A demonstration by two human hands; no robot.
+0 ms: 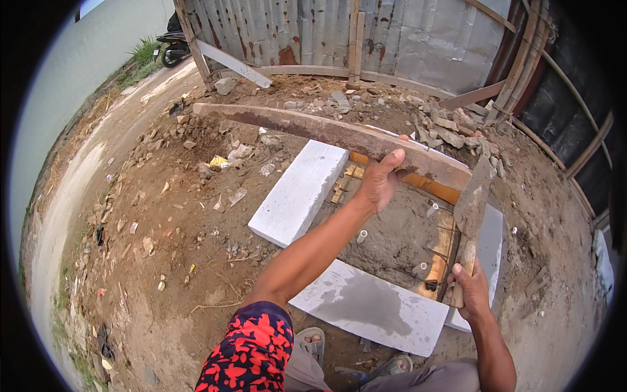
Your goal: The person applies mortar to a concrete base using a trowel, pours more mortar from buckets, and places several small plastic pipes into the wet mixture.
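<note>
A long, dirt-stained wooden board (pixel 294 124) slants across the far side of a rectangle of light grey blocks. My left hand (pixel 380 183) grips it toward its right part, thumb on the near face. In my right hand (pixel 471 291) is the wooden handle of a mortar-coated trowel (pixel 471 202). Its blade points away from me, at the board's right end; whether they touch I cannot tell. Below the board, wet grey concrete (pixel 385 242) fills the middle, with small white pipe ends (pixel 362 236) standing up. Blocks flank it at left (pixel 300 193), near (pixel 379 307) and right (pixel 490 245).
Yellowish wood strips (pixel 444 245) and thin rods edge the concrete. Stone rubble (pixel 450 134) lies beyond, before a rusty corrugated metal fence (pixel 274 39). A motorcycle (pixel 173 49) stands at the far left. My sandalled feet (pixel 312 343) are close to the near block.
</note>
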